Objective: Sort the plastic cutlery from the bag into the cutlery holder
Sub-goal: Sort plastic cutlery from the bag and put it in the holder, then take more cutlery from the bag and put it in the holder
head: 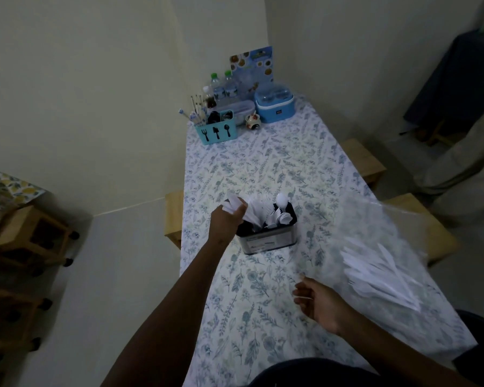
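Observation:
A dark cutlery holder [268, 241] with a label on its front stands mid-table, holding white plastic knives, forks and spoons. My left hand [229, 219] reaches over its left compartment and grips a bunch of white plastic cutlery [234, 203], whose ends stick out above my fingers. A clear plastic bag [380, 263] lies to the right with several white plastic knives inside. My right hand [319, 301] hovers low over the table left of the bag, fingers loosely curled, holding nothing.
A blue cutlery caddy [217, 131], water bottles [221, 86], a blue lidded container [274, 103] and a small ornament [252, 120] crowd the table's far end. Wooden stools stand left [31, 236] and right [419, 227] of the floral-clothed table [263, 169].

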Demonstrator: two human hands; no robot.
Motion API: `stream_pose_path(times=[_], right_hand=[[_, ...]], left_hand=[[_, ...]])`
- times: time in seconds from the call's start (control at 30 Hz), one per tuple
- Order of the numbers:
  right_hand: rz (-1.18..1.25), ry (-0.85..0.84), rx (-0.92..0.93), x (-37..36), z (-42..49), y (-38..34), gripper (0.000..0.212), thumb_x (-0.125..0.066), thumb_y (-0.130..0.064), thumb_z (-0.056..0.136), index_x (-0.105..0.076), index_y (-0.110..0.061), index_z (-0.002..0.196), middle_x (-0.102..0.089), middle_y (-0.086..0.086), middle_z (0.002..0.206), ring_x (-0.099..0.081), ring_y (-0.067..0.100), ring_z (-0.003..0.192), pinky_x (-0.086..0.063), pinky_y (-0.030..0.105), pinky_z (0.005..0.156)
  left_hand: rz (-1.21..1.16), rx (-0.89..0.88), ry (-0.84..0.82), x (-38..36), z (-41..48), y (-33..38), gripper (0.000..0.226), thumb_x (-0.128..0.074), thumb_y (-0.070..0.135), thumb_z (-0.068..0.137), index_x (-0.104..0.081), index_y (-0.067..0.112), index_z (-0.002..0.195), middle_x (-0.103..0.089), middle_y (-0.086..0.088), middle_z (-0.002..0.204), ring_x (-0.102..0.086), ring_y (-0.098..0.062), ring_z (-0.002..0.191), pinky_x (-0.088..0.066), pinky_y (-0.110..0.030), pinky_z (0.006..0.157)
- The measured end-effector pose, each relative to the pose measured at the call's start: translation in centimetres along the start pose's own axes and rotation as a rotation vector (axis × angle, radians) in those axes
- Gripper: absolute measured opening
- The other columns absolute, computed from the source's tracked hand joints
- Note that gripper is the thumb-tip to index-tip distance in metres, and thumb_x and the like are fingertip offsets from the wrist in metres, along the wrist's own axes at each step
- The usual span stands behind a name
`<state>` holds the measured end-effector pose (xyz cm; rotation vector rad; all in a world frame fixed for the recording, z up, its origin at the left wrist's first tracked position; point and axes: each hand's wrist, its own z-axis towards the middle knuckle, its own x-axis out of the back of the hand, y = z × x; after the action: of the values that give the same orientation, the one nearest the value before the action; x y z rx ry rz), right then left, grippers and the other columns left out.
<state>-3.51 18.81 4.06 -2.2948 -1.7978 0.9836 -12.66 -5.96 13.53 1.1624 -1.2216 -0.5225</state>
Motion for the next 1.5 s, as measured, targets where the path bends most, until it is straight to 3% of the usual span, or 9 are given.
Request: stream_pose_path(times=[0.3, 0.43, 0.57, 0.8, 0.9, 1.0, 1.13, 1.37, 1.5], right_hand=[[-0.102, 0.075, 0.066, 2.8, -0.4, -0.7, 0.023, -0.063, -0.028, 0.087, -0.067, -0.006, 0.087, -0.069, 0.009, 0.076, -0.062, 0.019, 0.062, -0.047, 0.026, 0.055], [-0.118, 0.081, 0.115, 3.9, -0.7, -1.1, 0.019, -0.060, -0.023, 0.090, -0.064, -0.004, 0.090, -0.066, 0.012, 0.078, -0.061, 0.021, 0.063, -0.048, 0.026, 0.055], [-0.272, 0.133, 0.206, 5.1, -0.9, -1.7, 0.008, -0.058, -0.012, 0.089, -0.062, -0.006, 0.085, -0.065, 0.014, 0.078, -0.060, 0.022, 0.065, -0.046, 0.028, 0.060], [-0.587, 0.190, 0.360, 8.4, -1.7, -3.4, 0.004, -0.061, -0.005, 0.086, -0.062, -0.005, 0.082, -0.065, 0.013, 0.078, -0.059, 0.021, 0.069, -0.047, 0.028, 0.062], [-0.714, 0.211, 0.409, 10.0, -1.9, -3.3, 0.005, -0.064, -0.011, 0.085, -0.063, -0.008, 0.082, -0.066, 0.010, 0.080, -0.061, 0.022, 0.072, -0.047, 0.031, 0.066], [-0.915, 0.264, 0.497, 11.7, -2.0, -3.0, 0.005, -0.067, -0.013, 0.083, -0.063, -0.011, 0.082, -0.066, 0.003, 0.081, -0.062, 0.018, 0.075, -0.045, 0.024, 0.062], [-1.174, 0.353, 0.618, 14.2, -2.0, -2.8, 0.015, -0.072, -0.007, 0.077, -0.062, -0.011, 0.087, -0.060, 0.002, 0.087, -0.054, 0.010, 0.074, -0.037, 0.016, 0.062], [-1.544, 0.364, 0.671, 17.1, -1.2, -2.3, 0.035, -0.077, -0.018, 0.069, -0.062, -0.015, 0.100, -0.056, 0.005, 0.105, -0.050, 0.023, 0.099, -0.049, 0.039, 0.080], [-1.649, 0.279, 0.785, 17.3, -0.6, -2.2, 0.023, -0.081, -0.002, 0.061, -0.063, -0.009, 0.074, -0.062, 0.007, 0.080, -0.061, 0.026, 0.077, -0.054, 0.033, 0.066]], left_hand=[[0.308, 0.001, -0.229, -2.6, -0.5, -1.2, 0.018, -0.067, 0.031, 0.087, -0.066, 0.013, 0.082, -0.063, 0.000, 0.074, -0.058, -0.016, 0.075, -0.041, -0.021, 0.063], [0.341, -0.017, -0.181, -3.2, -1.1, -1.9, 0.022, -0.067, 0.030, 0.085, -0.059, 0.010, 0.087, -0.061, -0.009, 0.082, -0.055, -0.019, 0.075, -0.040, -0.028, 0.065], [0.279, -0.074, -0.091, -3.4, -2.8, -2.1, 0.030, -0.066, 0.018, 0.084, -0.060, 0.016, 0.114, -0.065, 0.003, 0.096, -0.061, -0.012, 0.082, -0.042, -0.014, 0.062], [0.187, -0.093, 0.034, -5.1, -8.0, -4.8, 0.051, -0.060, 0.011, 0.092, -0.042, 0.007, 0.140, -0.049, -0.001, 0.133, -0.050, -0.015, 0.120, -0.043, -0.025, 0.094], [0.120, -0.083, 0.051, -6.4, -9.6, -6.2, 0.042, -0.061, 0.010, 0.091, -0.049, 0.006, 0.131, -0.053, -0.008, 0.126, -0.056, -0.022, 0.112, -0.047, -0.014, 0.080], [0.159, -0.049, -0.037, -8.3, -10.8, -6.8, 0.035, -0.062, 0.013, 0.091, -0.054, 0.008, 0.124, -0.055, -0.005, 0.121, -0.057, -0.018, 0.105, -0.042, -0.005, 0.072], [0.287, -0.096, -0.282, -11.8, -12.4, -7.5, 0.028, -0.065, 0.018, 0.089, -0.060, 0.015, 0.117, -0.060, -0.002, 0.117, -0.060, -0.011, 0.095, -0.047, -0.016, 0.078], [0.488, -0.240, -0.628, -17.3, -14.9, -7.9, 0.028, -0.062, 0.018, 0.089, -0.062, 0.014, 0.116, -0.061, -0.005, 0.113, -0.058, -0.017, 0.101, -0.044, -0.024, 0.089], [0.563, -0.322, -0.692, -18.8, -15.2, -7.6, 0.030, -0.062, 0.018, 0.086, -0.062, 0.015, 0.116, -0.060, -0.004, 0.115, -0.054, -0.018, 0.106, -0.041, -0.027, 0.094]])
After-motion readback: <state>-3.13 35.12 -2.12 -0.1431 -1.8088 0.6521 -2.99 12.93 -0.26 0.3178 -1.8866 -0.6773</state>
